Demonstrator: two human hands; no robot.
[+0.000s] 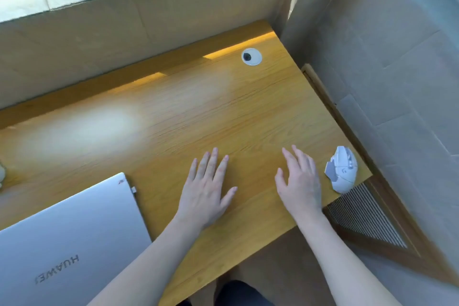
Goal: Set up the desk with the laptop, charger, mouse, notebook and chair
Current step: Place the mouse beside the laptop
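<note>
A closed silver laptop (67, 238) lies at the near left of the wooden desk (173, 112), its lid logo facing up. A white mouse (342, 169) rests near the desk's right front corner. My left hand (206, 189) lies flat on the desk, fingers spread, just right of the laptop. My right hand (299, 181) hovers or rests palm down, fingers apart, a short way left of the mouse. Neither hand holds anything. No charger, notebook or chair shows in view.
A round cable grommet (251, 56) sits near the desk's far right corner. A tiled wall and window sill run behind the desk. A slatted vent (367, 216) lies on the floor past the right edge. A small pale object (2, 174) peeks in at the left border.
</note>
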